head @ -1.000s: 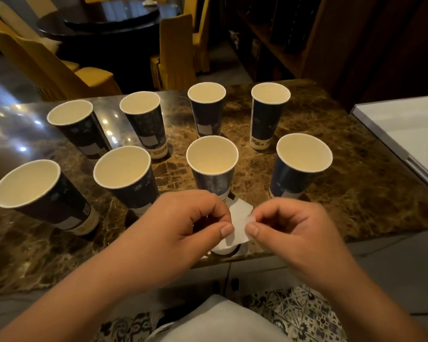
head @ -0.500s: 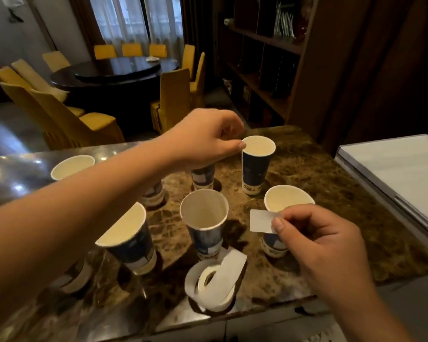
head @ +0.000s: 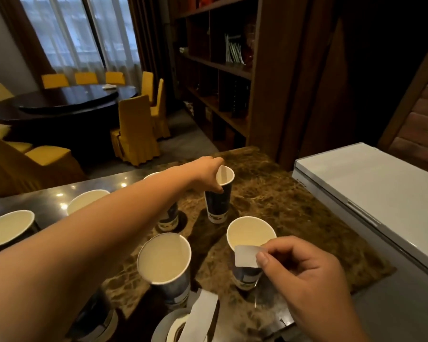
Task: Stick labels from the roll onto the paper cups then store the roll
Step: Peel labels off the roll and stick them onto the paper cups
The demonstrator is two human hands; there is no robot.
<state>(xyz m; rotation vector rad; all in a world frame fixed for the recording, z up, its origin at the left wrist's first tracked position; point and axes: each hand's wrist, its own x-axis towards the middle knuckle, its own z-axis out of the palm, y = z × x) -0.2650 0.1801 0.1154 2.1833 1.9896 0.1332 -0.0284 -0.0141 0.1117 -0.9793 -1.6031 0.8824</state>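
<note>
Several dark blue paper cups stand on the marble table [head: 282, 198]. My left hand [head: 205, 175] reaches across and grips the rim of the far right cup [head: 219, 201], tilting it toward me. My right hand [head: 304, 272] pinches a white label [head: 245, 255] between thumb and forefinger, in front of the near right cup [head: 251, 236]. The label roll [head: 183, 325] lies at the table's near edge with a loose strip of backing [head: 200, 314] curling up. Another cup [head: 164, 265] stands just behind the roll.
A white closed chest [head: 371, 191] with a flat lid stands against the table's right side. More cups [head: 8, 228] line the left, partly hidden by my left forearm. Beyond are yellow chairs [head: 134, 129], a dark round table and wooden shelves.
My left hand let go of the roll, reached out and took the far right cup by its rim. My right hand peeled the label off and holds it up. My view lifted.
</note>
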